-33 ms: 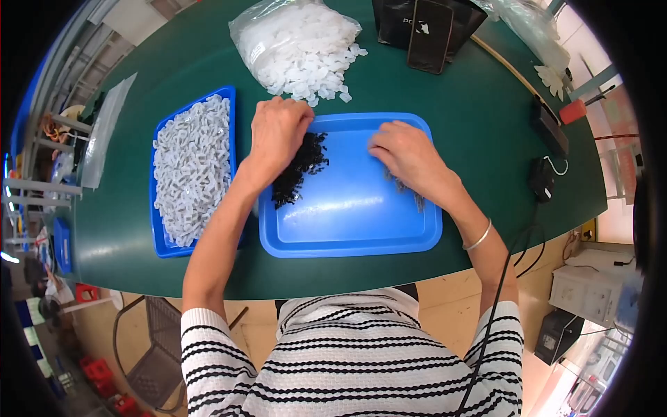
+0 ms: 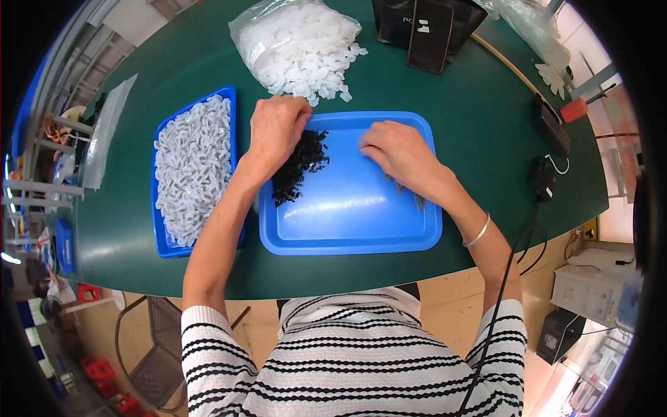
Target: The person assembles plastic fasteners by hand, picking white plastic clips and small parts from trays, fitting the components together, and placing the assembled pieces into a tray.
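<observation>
My left hand (image 2: 278, 132) is over the upper left corner of a light blue tray (image 2: 351, 246), its fingers curled together. Just beneath and beside it lies a heap of small black parts (image 2: 303, 167). On the tray's right side, my right hand (image 2: 404, 156) hovers with thumb and fingers pinched. Whatever either hand holds is too small or hidden to make out. A few thin grey parts (image 2: 419, 202) show partly from under the right wrist. To the left, a darker blue tray (image 2: 161, 240) is full of small pale grey plastic pieces (image 2: 193, 170).
Beyond the light blue tray, an open clear bag (image 2: 251, 43) spills white translucent pieces (image 2: 313, 73) onto the green table (image 2: 479, 132). A phone (image 2: 430, 36) leans against a black bag (image 2: 462, 28) at the back. Black adapters (image 2: 542, 179) and cables sit at the right edge.
My right hand has shifted slightly left, toward the middle of the light blue tray. My left hand has barely moved.
</observation>
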Available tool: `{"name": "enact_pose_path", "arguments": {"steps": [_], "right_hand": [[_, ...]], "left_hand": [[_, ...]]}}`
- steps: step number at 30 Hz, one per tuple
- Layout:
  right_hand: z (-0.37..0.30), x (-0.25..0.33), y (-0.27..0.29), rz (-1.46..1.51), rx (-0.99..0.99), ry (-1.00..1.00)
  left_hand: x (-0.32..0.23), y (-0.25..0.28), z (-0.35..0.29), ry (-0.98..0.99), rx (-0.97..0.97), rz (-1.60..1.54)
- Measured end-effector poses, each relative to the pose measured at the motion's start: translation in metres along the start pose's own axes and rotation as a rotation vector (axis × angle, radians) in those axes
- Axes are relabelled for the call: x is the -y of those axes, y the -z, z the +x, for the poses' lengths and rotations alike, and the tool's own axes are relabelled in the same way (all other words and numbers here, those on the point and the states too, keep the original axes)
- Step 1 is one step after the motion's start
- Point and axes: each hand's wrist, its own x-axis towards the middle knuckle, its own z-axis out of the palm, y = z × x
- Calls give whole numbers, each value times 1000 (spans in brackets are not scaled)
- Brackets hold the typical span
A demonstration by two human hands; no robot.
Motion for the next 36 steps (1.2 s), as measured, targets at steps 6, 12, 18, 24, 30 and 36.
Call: {"name": "enact_pose_path", "arguments": {"steps": [6, 12, 18, 24, 30, 36], "right_hand": [[47, 31, -34, -7, 85, 38], [59, 34, -45, -102, 70, 48], [60, 21, -39, -17, 107, 35], [56, 23, -33, 42, 85, 18], [54, 22, -44, -100, 56, 64], [35, 16, -5, 234, 25, -64]], "left_hand": [[27, -9, 17, 206, 4, -22], [25, -16, 29, 255, 185, -124], [27, -25, 29, 204, 152, 10], [28, -29, 28, 208, 181, 177], [27, -29, 30, 128, 153, 43], [34, -25, 29, 169, 206, 21]]}}
